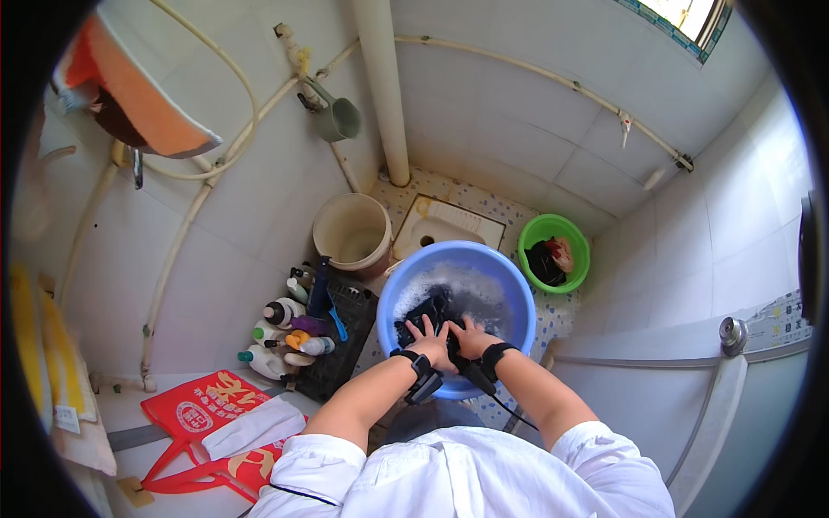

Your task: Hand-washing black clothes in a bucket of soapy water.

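Observation:
Below me a round blue plastic basin (528,311) holds soapy water with white suds (453,275) and a dark cloth (435,303). My left hand (431,342) lies over the cloth at the basin's near left, fingers spread. Close beside it, to the right, my right hand (474,338) presses on the dark cloth too, its fingers partly spread. The hands nearly meet above the cloth. Both wrists carry black straps with small devices, and a black cable runs from the right one. The water hides part of the cloth.
Left stand a white bucket (353,223) and bottles (282,311) by a black plastic crate (343,349). A squat toilet pan (447,226) lies behind the basin. A green basin (554,220) with cloths stands right, near a door (622,382). Red bags (194,401) lie lower left.

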Demonstrator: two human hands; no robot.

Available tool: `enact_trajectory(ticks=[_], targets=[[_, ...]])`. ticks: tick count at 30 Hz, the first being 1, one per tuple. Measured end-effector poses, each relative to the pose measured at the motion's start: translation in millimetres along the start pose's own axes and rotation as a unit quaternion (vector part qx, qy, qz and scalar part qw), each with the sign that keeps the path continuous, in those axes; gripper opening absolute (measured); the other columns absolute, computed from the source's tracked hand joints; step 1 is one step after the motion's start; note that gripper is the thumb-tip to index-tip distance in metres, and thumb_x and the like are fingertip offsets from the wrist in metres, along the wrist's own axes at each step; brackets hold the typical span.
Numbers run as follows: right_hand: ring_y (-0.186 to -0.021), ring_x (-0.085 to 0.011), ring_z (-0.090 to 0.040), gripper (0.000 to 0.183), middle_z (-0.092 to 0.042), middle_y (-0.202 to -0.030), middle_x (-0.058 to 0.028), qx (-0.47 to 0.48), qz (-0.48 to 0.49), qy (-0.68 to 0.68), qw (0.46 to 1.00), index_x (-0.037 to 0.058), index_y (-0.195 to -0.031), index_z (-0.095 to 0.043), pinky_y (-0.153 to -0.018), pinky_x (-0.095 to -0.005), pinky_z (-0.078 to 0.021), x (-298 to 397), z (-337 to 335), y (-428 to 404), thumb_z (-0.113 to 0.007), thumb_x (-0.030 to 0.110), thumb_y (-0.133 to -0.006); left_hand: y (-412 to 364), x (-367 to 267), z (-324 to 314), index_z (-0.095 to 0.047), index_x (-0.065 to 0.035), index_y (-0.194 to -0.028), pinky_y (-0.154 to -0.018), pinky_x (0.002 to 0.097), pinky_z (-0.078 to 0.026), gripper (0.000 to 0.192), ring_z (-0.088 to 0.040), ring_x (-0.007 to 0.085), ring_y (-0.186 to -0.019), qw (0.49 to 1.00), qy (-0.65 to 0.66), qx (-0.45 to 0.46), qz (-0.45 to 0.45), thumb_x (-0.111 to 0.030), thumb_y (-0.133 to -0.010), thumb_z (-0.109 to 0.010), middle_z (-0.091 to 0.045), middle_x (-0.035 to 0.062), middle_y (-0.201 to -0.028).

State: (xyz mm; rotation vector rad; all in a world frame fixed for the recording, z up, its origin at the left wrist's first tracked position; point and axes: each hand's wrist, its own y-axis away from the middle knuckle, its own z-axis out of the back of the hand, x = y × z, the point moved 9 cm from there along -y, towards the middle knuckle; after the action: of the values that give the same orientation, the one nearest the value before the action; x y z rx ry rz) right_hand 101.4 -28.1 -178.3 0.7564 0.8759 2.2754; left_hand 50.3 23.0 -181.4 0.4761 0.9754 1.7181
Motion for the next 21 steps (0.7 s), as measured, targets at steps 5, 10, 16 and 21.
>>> enact_trajectory(ticks=[5, 10, 16, 21], targets=[[-0.115, -0.0356, -0.035, 0.051, -0.033, -0.125, -0.0206, 0.026, -0.032, -0.034, 0.999, 0.0124, -0.124, -0.033, -0.091, -0.0432, -0.0336, -17, -17, -16, -0.049, 0.012, -0.075, -21, 2, -16, -0.006, -0.0223, -0.133, -0.088, 0.0621, -0.023, 0.101, 0.010, 0.0502, -0.119, 0.994, 0.065, 0.084, 0.024, -0.045, -0.057, -0.068, 0.013, 0.0153, -0.136], [-0.104, -0.0294, -0.047, 0.038, -0.047, -0.114, -0.0188, 0.044, -0.048, 0.005, 0.998, 0.0057, -0.113, -0.047, -0.087, -0.0378, -0.0385, -41, -45, -48, -0.047, 0.010, -0.075, -46, -3, -21, -0.043, -0.0052, -0.117, -0.087, 0.0347, -0.038, 0.066, -0.047, 0.0292, -0.104, 0.993, 0.062, 0.081, -0.051, -0.036, -0.062, -0.063, -0.048, 0.0182, -0.113], [-0.100, -0.0291, -0.050, 0.036, -0.053, -0.104, -0.0204, 0.065, -0.035, -0.049, 0.996, 0.0019, -0.105, -0.053, -0.084, -0.0341, -0.0409, -43, -22, -37, -0.054, 0.011, -0.070, -45, 4, -14, -0.046, -0.0024, -0.112, -0.081, 0.0343, -0.041, 0.063, -0.051, 0.0282, -0.098, 0.973, 0.169, 0.153, -0.025, -0.029, -0.058, -0.065, -0.051, 0.0163, -0.109], [-0.081, -0.0272, -0.057, 0.040, -0.058, -0.086, -0.0185, -0.222, -0.028, -0.243, 0.944, -0.0013, -0.090, -0.054, -0.073, -0.0324, -0.0449, -64, 45, -2, -0.070, 0.019, -0.059, -52, 4, -19, -0.033, 0.0050, -0.118, -0.086, 0.0357, -0.038, 0.087, -0.046, 0.0304, -0.103, 0.968, 0.211, 0.131, -0.045, -0.037, -0.052, -0.071, -0.047, 0.0211, -0.111]])
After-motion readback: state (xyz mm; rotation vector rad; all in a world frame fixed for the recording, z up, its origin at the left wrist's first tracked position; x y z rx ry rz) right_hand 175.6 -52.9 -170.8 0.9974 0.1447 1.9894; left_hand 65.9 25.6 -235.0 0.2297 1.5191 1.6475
